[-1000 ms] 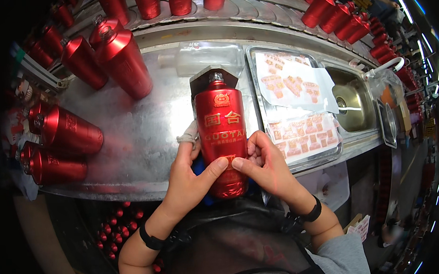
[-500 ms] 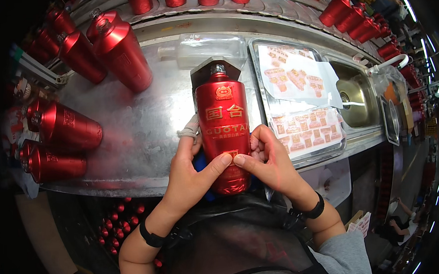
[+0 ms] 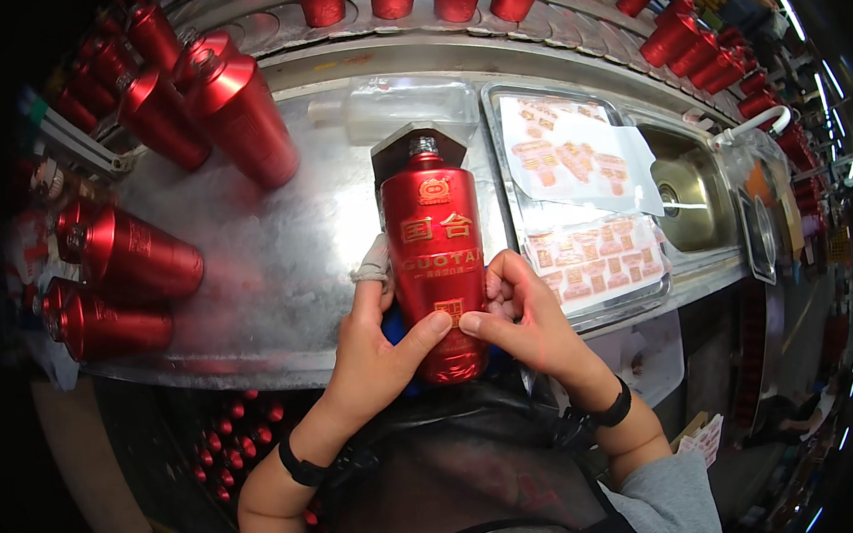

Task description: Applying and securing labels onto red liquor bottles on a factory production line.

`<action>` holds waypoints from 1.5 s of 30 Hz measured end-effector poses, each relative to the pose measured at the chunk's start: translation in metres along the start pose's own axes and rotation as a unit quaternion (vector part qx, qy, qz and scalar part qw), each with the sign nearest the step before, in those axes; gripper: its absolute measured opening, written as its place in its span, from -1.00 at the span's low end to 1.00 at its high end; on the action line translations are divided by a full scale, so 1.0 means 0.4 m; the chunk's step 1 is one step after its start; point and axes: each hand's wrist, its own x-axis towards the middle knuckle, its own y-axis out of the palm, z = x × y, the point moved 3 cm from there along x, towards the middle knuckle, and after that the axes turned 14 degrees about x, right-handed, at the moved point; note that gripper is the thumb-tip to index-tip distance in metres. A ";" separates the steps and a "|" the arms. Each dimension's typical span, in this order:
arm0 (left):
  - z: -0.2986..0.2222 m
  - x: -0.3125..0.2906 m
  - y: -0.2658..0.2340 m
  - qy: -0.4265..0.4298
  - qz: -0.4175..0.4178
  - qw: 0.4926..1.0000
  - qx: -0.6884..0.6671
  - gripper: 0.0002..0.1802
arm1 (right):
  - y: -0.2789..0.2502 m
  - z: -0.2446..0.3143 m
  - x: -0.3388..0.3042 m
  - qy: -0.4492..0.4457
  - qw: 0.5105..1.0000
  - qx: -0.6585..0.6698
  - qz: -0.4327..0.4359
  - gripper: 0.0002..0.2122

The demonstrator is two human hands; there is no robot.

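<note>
Red bottle [image 3: 436,242] pointing neck-away between your left hand [image 3: 373,354] and right hand [image 3: 534,326]; thumbs [image 3: 426,334] pressing its front, fingers [image 3: 518,272] curling alongside.

The left forearm [image 3: 321,434] and right forearm [image 3: 592,383] slant inward, elbows bent and set wide, each wearing a black band [image 3: 615,406]. The left hand [image 3: 377,332] points forward, one finger wrapped in white [image 3: 375,261], its thumb [image 3: 423,340] angled inward. The right hand [image 3: 526,319] has its fingers curled, its thumb [image 3: 492,329] reaching left. The thumb tips sit just beside each other. Grey sleeves [image 3: 660,495] cover the upper arms.
</note>
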 end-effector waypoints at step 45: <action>-0.038 -0.076 -0.028 0.203 -0.058 0.869 0.448 -0.32 | 0.051 0.112 -0.085 -0.472 0.809 -0.342 0.076 -0.79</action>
